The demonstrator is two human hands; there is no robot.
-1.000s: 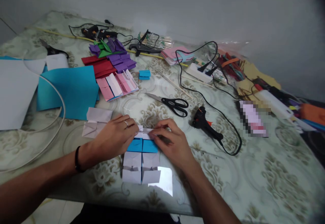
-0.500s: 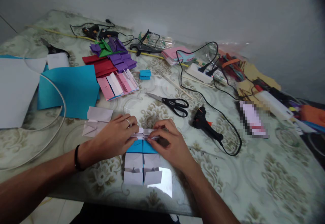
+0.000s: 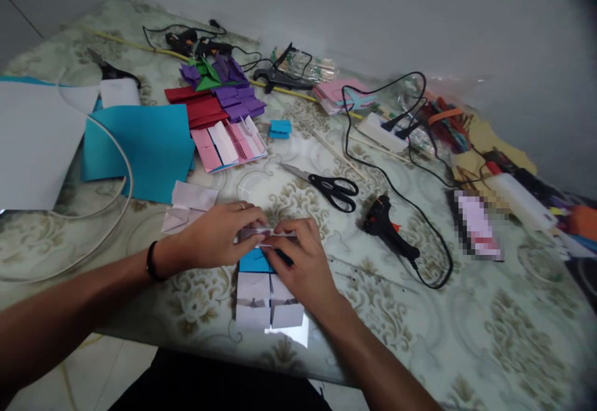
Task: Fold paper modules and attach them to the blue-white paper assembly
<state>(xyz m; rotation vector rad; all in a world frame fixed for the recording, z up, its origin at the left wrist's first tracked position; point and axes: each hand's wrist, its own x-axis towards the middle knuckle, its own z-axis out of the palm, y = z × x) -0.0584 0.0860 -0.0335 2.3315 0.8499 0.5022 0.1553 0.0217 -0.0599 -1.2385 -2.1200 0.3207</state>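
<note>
My left hand and my right hand meet over a folded white paper strip, fingers pinched on it from both sides. Just below my fingers lies a blue folded paper, partly hidden by my right hand. Nearer the table edge sit white folded paper pieces in two columns with creased flaps. Another folded white paper rests behind my left wrist.
Black-handled scissors and a black glue gun with its looping cord lie beyond my hands. Blue sheets are at left, pink-and-white folded papers behind, and a power strip at back right.
The view has shifted, so the table items appear farther right. My hands have come closer together, and my right hand now covers more of the blue paper.
</note>
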